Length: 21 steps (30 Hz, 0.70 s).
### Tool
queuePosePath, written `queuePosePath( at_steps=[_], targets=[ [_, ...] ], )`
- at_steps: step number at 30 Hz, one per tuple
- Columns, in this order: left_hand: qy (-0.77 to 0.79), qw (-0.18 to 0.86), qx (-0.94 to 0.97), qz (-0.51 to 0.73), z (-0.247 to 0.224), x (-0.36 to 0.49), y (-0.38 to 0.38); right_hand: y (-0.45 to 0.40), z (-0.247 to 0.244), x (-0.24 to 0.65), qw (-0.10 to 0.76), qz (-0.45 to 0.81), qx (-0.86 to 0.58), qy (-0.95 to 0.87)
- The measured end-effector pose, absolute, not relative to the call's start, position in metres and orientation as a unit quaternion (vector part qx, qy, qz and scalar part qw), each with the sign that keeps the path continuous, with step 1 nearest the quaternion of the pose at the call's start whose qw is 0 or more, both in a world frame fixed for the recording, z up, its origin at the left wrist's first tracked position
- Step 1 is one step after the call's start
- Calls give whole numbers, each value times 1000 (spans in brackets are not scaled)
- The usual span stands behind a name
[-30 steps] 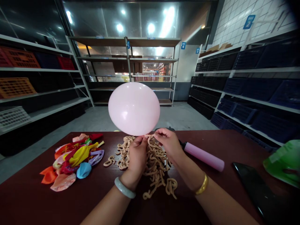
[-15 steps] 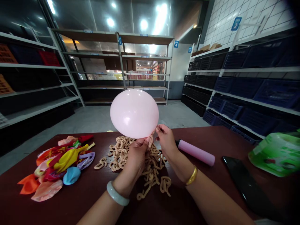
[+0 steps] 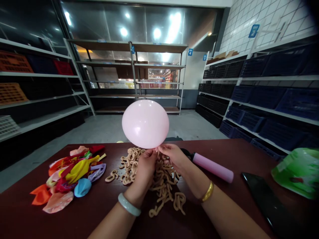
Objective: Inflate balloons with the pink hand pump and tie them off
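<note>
Head view, both hands [image 3: 155, 158] pinching pink balloon's [image 3: 145, 124] base

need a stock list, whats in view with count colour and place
inflated balloon: one, pale pink, above both hands
limp balloons: several, mixed colours, table left
twisted strands: many, tan, table middle
tube: one, pink with black end, right of strands
flat slab: one, black, table right
bag: one, green, far right
table: one, maroon, foreground
floor: one, grey, behind table
shelving units: at least three, pale frames, left, back, right
crates: many, mostly blue, black, orange, side shelves
number signs: several, blue, back and right
cardboard: some, brown, upper right shelf
bangles: two, pale left, gold right
left hand, right hand: one each, bare, balloon's neck
</note>
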<state>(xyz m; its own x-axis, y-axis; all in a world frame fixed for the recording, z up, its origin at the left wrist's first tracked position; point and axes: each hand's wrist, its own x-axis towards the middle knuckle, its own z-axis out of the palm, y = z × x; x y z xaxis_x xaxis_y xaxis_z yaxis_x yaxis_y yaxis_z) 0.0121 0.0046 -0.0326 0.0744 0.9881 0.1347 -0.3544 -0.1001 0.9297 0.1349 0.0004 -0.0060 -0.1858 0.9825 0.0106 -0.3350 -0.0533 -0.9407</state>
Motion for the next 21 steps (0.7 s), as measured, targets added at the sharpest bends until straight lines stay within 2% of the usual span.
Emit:
queuePosePath(
  at_steps=[4,10,17,21],
  targets=[
    [375,539,505,560,-36,9,11,0,-12,130,550,657,-337,-390],
    [374,616,470,509,-21,3,9,14,-22,130,598,633,-347,-348],
    [394,561,433,585,-27,-11,25,83,-7,135,593,576,-461,-325],
    [386,513,447,623,-30,-11,25,134,8,137,557,547,-536,-321]
  ],
)
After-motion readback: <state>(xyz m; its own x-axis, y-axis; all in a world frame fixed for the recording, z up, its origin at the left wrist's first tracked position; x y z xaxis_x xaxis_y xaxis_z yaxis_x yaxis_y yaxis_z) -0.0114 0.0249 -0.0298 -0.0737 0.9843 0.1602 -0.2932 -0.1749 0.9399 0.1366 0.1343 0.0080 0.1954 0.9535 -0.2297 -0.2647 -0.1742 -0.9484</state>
